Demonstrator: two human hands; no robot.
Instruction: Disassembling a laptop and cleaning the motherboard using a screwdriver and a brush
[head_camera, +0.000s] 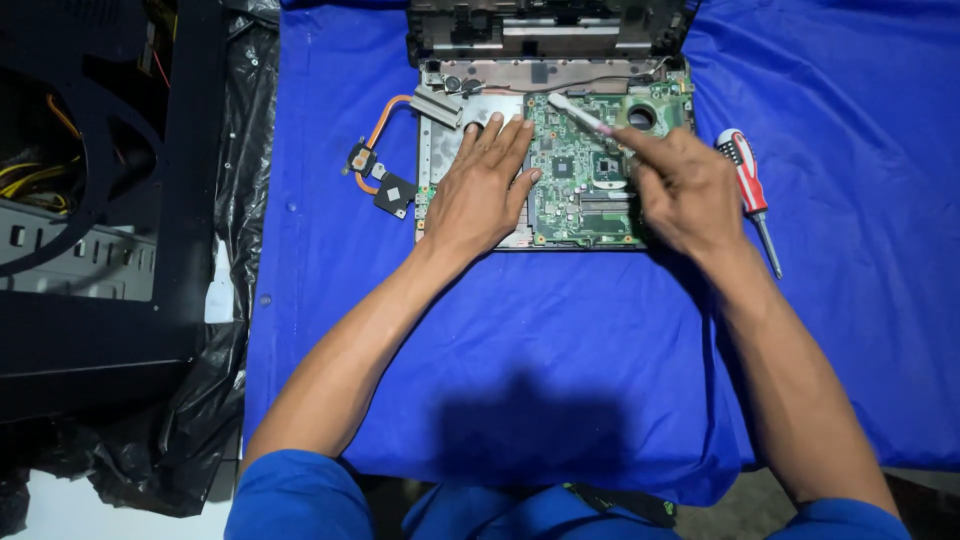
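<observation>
A green laptop motherboard (575, 200) lies in an opened laptop base (545, 40) on a blue cloth (520, 350). My left hand (480, 190) rests flat on the board's left side, fingers spread toward the metal heatsink plate (440, 105). My right hand (680, 190) grips a thin pale tool, brush-like (578, 113), whose tip points up and left over the board's upper middle. A copper heat pipe with black pads (385, 180) sticks out to the left of the board.
A red and white screwdriver (748, 185) lies on the cloth right of my right hand. A black computer case (100, 200) on black plastic sheeting (245, 150) fills the left side. The cloth's front edge runs near my body.
</observation>
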